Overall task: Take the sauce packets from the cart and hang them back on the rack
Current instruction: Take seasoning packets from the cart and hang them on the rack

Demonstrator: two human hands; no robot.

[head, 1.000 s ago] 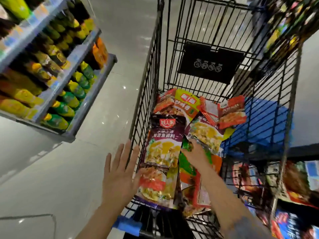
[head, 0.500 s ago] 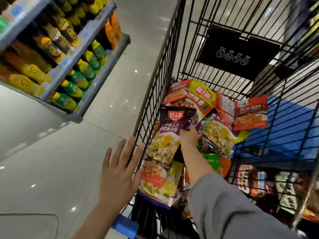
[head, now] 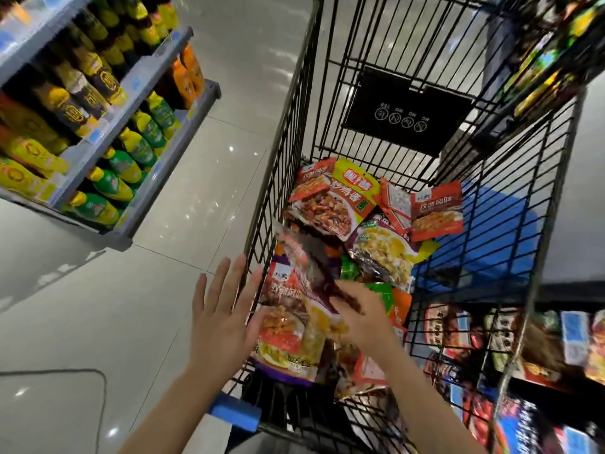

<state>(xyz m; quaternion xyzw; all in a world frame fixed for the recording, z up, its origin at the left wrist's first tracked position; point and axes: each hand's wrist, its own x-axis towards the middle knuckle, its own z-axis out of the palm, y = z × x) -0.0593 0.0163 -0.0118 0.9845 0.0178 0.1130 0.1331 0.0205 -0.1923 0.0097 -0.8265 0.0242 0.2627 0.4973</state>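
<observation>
The floor (head: 183, 244) is pale, glossy tile that throws back the ceiling lights. A grey shelf unit (head: 137, 103) stands at the left, stocked with yellow- and green-capped bottles (head: 98, 208). At the right, behind the cart, a rack (head: 556, 339) carries bright hanging packets, mostly blurred.

The cart (head: 284, 178) is black wire mesh with a blue handle grip (head: 234, 412) at its near edge and a black placard (head: 406, 109) on its far wall. On its floor the sauce packets (head: 330, 204) lie in a loose heap, glossy flat pouches in red, yellow-green and dark purple, overlapping toward the near left corner.

The right hand (head: 363, 316) is inside the cart, fingers curled round the lower end of a dark purple packet (head: 307, 260), which is lifted and tilted above the heap, smeared by motion. The left hand (head: 222, 319) is outside the cart's left wall, flat, fingers straight and spread, its thumb at the wire; I cannot tell whether it touches.

Half a second ago that purple packet lay flat on the pile with the right hand reaching over it; now it has come up off the others.
</observation>
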